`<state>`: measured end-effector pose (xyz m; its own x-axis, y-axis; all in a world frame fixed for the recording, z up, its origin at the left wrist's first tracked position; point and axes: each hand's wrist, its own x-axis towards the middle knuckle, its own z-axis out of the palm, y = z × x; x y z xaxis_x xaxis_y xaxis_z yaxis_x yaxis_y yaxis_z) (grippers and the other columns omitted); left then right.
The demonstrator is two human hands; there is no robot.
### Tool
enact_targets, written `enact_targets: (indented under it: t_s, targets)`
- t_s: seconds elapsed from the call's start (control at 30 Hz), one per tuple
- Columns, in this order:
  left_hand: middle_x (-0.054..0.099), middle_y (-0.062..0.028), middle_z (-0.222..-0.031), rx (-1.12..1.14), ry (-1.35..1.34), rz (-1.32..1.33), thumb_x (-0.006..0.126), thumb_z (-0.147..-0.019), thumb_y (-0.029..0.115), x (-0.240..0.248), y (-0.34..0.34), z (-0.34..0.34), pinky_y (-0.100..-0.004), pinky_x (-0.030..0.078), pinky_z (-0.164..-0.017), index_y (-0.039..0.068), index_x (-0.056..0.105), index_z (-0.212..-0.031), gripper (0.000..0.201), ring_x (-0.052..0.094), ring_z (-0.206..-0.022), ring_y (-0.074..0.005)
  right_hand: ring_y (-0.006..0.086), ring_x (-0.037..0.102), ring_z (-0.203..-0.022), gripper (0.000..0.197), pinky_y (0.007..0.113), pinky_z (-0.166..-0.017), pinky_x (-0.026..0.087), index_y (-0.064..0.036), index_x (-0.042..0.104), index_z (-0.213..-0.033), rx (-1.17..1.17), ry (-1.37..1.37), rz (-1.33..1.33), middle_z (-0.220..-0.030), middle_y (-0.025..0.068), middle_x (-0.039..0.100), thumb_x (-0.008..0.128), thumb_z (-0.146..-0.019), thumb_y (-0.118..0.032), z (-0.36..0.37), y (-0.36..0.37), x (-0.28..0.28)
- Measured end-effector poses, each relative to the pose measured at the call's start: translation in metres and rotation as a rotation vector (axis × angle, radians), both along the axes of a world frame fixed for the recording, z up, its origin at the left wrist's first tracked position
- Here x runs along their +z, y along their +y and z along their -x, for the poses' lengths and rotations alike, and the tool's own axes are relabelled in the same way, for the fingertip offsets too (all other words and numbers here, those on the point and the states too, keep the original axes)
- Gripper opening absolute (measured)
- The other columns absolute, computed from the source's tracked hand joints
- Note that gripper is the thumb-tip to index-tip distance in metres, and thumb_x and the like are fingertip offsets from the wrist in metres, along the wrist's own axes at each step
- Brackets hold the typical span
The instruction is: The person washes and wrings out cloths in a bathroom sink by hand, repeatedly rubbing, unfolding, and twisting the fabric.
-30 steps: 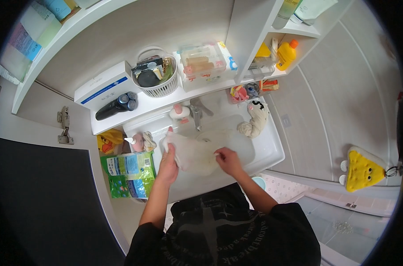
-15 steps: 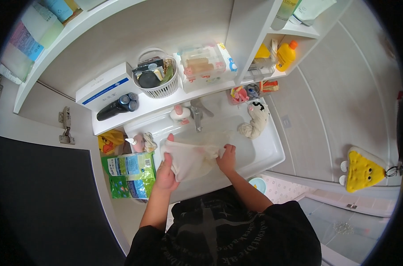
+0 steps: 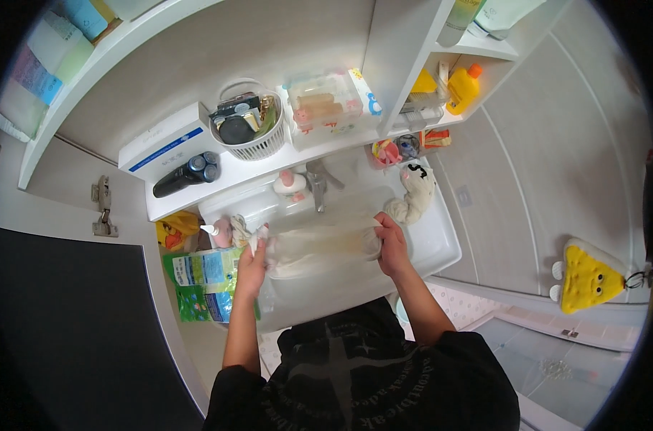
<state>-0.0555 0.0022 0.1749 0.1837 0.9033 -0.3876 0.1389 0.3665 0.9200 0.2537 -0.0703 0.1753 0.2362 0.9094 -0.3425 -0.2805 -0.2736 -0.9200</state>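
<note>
A thin, wet-looking white cloth (image 3: 319,251) is stretched sideways over the basin of the white sink (image 3: 445,248), below the faucet (image 3: 319,188). One end is gripped by my left hand (image 3: 251,269), its fingers closed, and a bit of white cloth pokes up above the thumb. At the other end my right hand (image 3: 392,248) has its fingers curled over the edge. The middle of the cloth looks faintly yellowish. On the sink's right ledge lies a bunched white cloth (image 3: 412,197) with black marks, close to my right hand.
A white and pink dispenser (image 3: 289,185) stands beside the faucet. Left of the sink are a pink pump bottle (image 3: 223,233) and green-blue packets (image 3: 208,276). The shelf behind holds a black shaver (image 3: 186,174), a white basket (image 3: 258,147) and a clear box (image 3: 323,104).
My hands have moved apart, the left one a little leftward and the right one right and up. The cloth, bunched and raised before, is now pulled out lengthwise between them.
</note>
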Motion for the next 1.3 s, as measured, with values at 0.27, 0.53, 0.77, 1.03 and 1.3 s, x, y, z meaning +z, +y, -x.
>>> enact_targets:
  t_s: [0.27, 0.53, 0.77, 1.03, 1.3]
  targets:
    - [0.067, -0.0195, -0.120, -0.542, 0.739, -0.201, 0.078, -0.080, 0.032, 0.001, -0.004, -0.021, -0.0397, 0.049, -0.094, 0.002, 0.072, -0.108, 0.042, 0.063, -0.113, -0.0296, 0.0050, 0.044, -0.076, 0.007, 0.023, -0.067, 0.039, -0.0064, 0.056, -0.098, 0.193, -0.141, -0.290, -0.085, -0.0051, 0.050, 0.056, -0.096, -0.013, 0.018, -0.001, 0.041]
    - [0.067, -0.0196, -0.112, -0.508, 0.116, -0.207, 0.079, -0.078, 0.020, 0.022, -0.039, -0.109, -0.0380, 0.050, -0.091, 0.001, 0.060, -0.119, 0.049, 0.064, -0.108, -0.0304, 0.0013, 0.048, -0.079, 0.007, 0.020, -0.068, 0.042, -0.0061, 0.055, -0.104, 0.335, 0.049, -0.255, -0.088, -0.0051, 0.053, 0.054, -0.101, -0.013, 0.039, 0.000, 0.054]
    - [0.067, -0.0129, -0.113, -0.307, -0.089, 0.032, 0.052, -0.094, 0.006, -0.049, -0.033, -0.101, -0.0355, 0.051, -0.088, 0.000, 0.058, -0.123, 0.030, 0.064, -0.105, -0.0230, 0.0134, 0.061, -0.090, 0.022, 0.030, -0.085, 0.050, -0.0032, 0.057, -0.118, 0.286, -0.197, -0.461, -0.099, 0.0041, 0.064, 0.057, -0.095, -0.005, 0.023, 0.009, 0.022]
    - [0.057, -0.0143, -0.135, 0.033, -0.773, 0.488, 0.047, -0.101, 0.024, -0.015, -0.019, -0.082, -0.0411, 0.048, -0.101, 0.002, 0.044, -0.141, 0.046, 0.059, -0.121, -0.0284, 0.0277, 0.055, -0.119, 0.071, 0.038, -0.100, 0.044, -0.0059, 0.048, -0.139, 0.037, -0.923, -0.401, -0.137, 0.0140, 0.049, 0.077, -0.074, -0.006, 0.046, -0.024, -0.037]
    - [0.058, -0.0109, -0.133, 0.014, -0.934, 0.580, 0.053, -0.098, 0.025, -0.016, -0.011, -0.055, -0.0386, 0.047, -0.100, 0.003, 0.045, -0.139, 0.047, 0.058, -0.120, -0.0247, 0.0169, 0.058, -0.097, 0.038, 0.030, -0.087, 0.047, -0.0043, 0.059, -0.119, 0.085, -0.452, -0.113, -0.106, 0.0070, 0.063, 0.074, -0.087, -0.018, 0.011, -0.018, -0.115]
